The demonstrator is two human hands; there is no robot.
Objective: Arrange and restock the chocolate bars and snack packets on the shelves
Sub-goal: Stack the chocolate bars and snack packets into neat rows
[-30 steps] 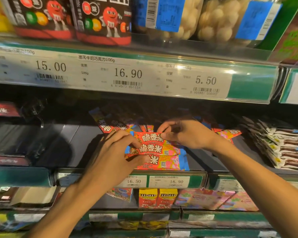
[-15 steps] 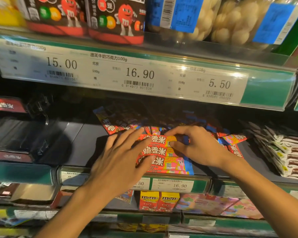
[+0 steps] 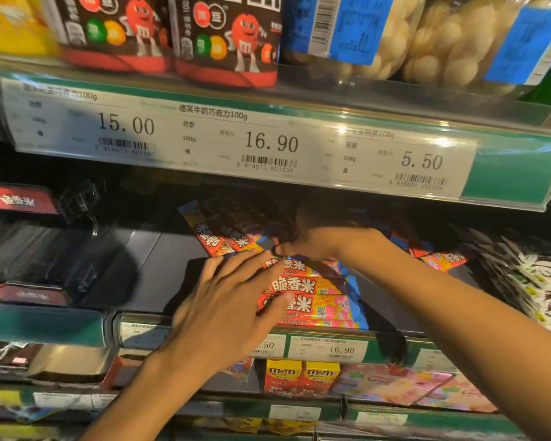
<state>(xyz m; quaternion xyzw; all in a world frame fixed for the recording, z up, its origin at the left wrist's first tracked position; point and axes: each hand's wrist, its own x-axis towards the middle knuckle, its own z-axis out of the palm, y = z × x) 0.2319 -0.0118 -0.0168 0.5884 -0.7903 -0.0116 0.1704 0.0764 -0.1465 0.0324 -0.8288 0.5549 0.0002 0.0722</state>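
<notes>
Flat, left hand presses glossy rectangular foil bars.

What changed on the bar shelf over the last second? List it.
The right hand let go of the top bar's far edge and reached deeper into the shelf, fingers now hidden in shadow behind the stack of bars. The left hand flattened, its straight fingers resting on the stack's left end. The stack stayed at the shelf's front edge; the loose bars behind it did not move.

Red-and-pink chocolate bars with white lettering, blue ends; green-edged shelf strip
</notes>
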